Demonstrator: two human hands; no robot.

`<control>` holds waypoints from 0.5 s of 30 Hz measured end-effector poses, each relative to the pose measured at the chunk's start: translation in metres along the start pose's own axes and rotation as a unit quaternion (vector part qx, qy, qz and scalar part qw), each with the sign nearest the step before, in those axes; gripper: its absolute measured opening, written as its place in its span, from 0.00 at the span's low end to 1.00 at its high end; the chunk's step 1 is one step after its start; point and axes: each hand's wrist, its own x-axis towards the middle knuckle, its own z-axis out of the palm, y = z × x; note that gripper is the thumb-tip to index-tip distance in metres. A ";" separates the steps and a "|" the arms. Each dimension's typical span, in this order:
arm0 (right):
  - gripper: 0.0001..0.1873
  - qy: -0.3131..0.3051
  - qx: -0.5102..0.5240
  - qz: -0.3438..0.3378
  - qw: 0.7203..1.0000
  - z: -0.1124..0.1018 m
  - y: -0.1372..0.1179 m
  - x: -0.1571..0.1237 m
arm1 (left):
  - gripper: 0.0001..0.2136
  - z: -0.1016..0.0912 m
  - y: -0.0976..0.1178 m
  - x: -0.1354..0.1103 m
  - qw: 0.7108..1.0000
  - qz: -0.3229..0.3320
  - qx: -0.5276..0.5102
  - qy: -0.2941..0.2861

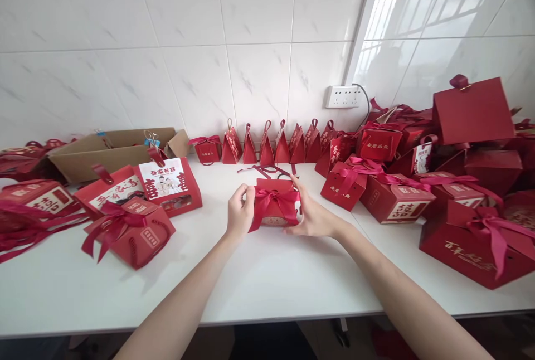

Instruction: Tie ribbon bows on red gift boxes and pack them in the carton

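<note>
A small red gift box point(273, 209) with a red ribbon bow on its front is between my two hands, at the middle of the white table. My left hand point(241, 209) has its fingers closed on the box's left side, at the ribbon. From the right, my right hand point(311, 212) grips the box's other side, thumb below and fingers reaching up along the edge. Part of the box's right side is hidden by that hand. Just behind the box lie loose dark red ribbons point(267, 170).
Small triangular red boxes point(266, 148) stand in a row along the tiled wall. Red gift boxes with bows point(399, 198) are heaped on the right. At left are more red boxes point(134, 232) and an open cardboard box point(104, 151). A power strip point(345, 97) is on the wall.
</note>
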 end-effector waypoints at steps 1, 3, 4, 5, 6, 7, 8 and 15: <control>0.59 0.000 0.000 -0.003 1.000 0.002 0.001 0.000 | 0.16 -0.001 0.000 0.001 1.000 0.003 -0.015 -0.005; 0.59 0.016 0.002 -0.007 1.000 0.006 0.003 0.001 | 0.14 -0.003 0.000 0.003 0.999 0.003 -0.047 -0.010; 0.59 0.029 -0.004 -0.011 1.000 0.008 0.005 0.002 | 0.13 -0.003 0.000 0.004 0.998 0.000 -0.059 -0.012; 0.59 0.042 -0.012 -0.017 0.999 0.009 0.006 0.002 | 0.12 -0.004 0.001 0.004 0.998 -0.003 -0.064 -0.015; 0.58 0.054 -0.021 -0.022 0.998 0.010 0.007 0.003 | 0.11 -0.004 0.002 0.005 0.998 -0.003 -0.063 -0.018; 0.58 0.067 -0.027 -0.027 0.997 0.011 0.009 0.004 | 0.11 -0.004 0.003 0.004 0.998 0.001 -0.055 -0.019; 0.58 0.079 -0.032 -0.034 0.996 0.012 0.010 0.004 | 0.11 -0.003 0.004 0.004 0.999 0.014 -0.042 -0.014; 0.57 0.136 -0.041 -0.060 0.988 0.019 0.017 0.007 | 0.03 0.000 0.000 -0.004 0.912 0.389 0.133 0.004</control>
